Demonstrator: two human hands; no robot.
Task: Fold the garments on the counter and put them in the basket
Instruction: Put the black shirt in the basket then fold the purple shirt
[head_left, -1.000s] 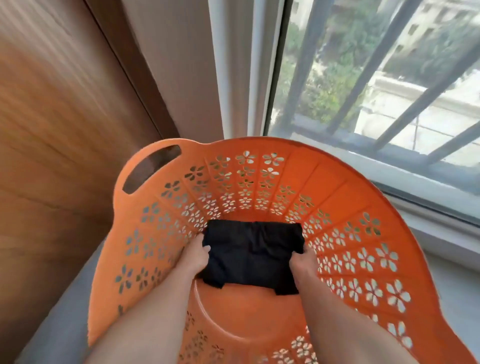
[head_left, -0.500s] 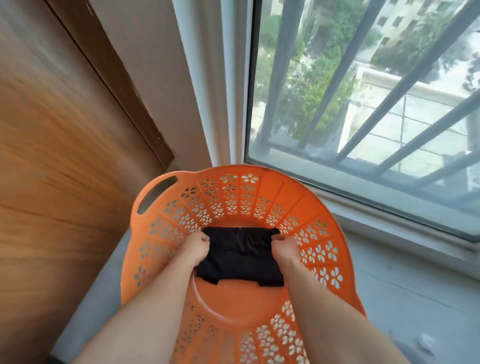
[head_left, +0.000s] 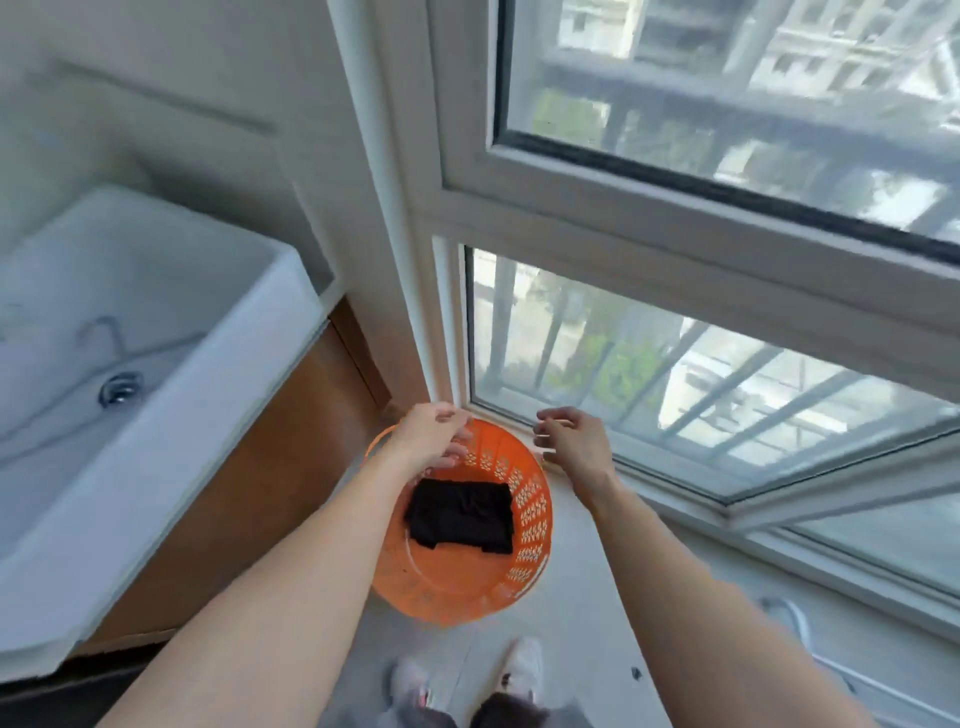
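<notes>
Down on the floor (head_left: 571, 597), the orange basket (head_left: 530, 519) stands close under the window (head_left: 675, 389), beside the wooden cabinet (head_left: 249, 519) that carries a white sink (head_left: 208, 395). The folded black garment (head_left: 460, 514) lies flat in the basket's bottom, apart from both hands. The left grip (head_left: 431, 436) hangs over the basket's far rim, fingers loosely curled and empty; whether it touches the rim cannot be told. The right grip (head_left: 571, 441) hovers just right of the basket, near the window frame, likewise relaxed and holding nothing.
</notes>
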